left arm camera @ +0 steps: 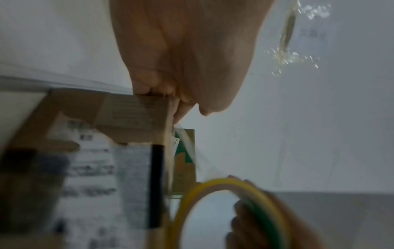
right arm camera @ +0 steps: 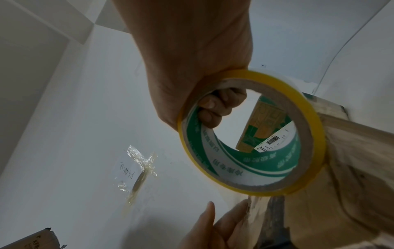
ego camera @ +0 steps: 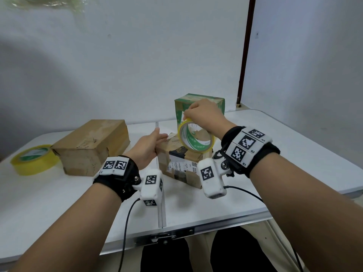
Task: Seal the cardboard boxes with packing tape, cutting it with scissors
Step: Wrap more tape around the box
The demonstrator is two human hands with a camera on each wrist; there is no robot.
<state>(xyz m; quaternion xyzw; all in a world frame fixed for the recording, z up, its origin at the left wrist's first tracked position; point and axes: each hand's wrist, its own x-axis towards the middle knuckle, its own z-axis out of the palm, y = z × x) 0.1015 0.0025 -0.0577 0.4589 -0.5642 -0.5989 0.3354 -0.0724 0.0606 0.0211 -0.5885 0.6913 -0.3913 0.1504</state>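
The right hand [ego camera: 204, 114] gripped the tape roll [ego camera: 196, 139], its fingers [right arm camera: 215, 107] curled through the core and the palm over the outer rim. The roll was held tilted above the top of the small labelled box [ego camera: 182, 163], which stood on the white table [ego camera: 294, 154] directly in front of the person. A clear strip of tape [left arm camera: 187, 143] ran from the roll toward the box's left top edge.

The left hand [ego camera: 147, 148] lay at that left top edge, its fingers extended flat on the top of the box and its thumb raised. In the left wrist view the fingertips [left arm camera: 153, 87] were pressed on the cardboard edge. The hand enclosed nothing.

The two hands were near each other, with the roll between them and slightly right of the box centre.

A green box [ego camera: 198, 103] stood upright just behind the small box, partly hidden by the right hand. A brown box [ego camera: 90, 146] lay to the left, apart from the left hand. A second tape roll [ego camera: 33, 160] lay flat beside the brown box's left end, well clear of both hands.
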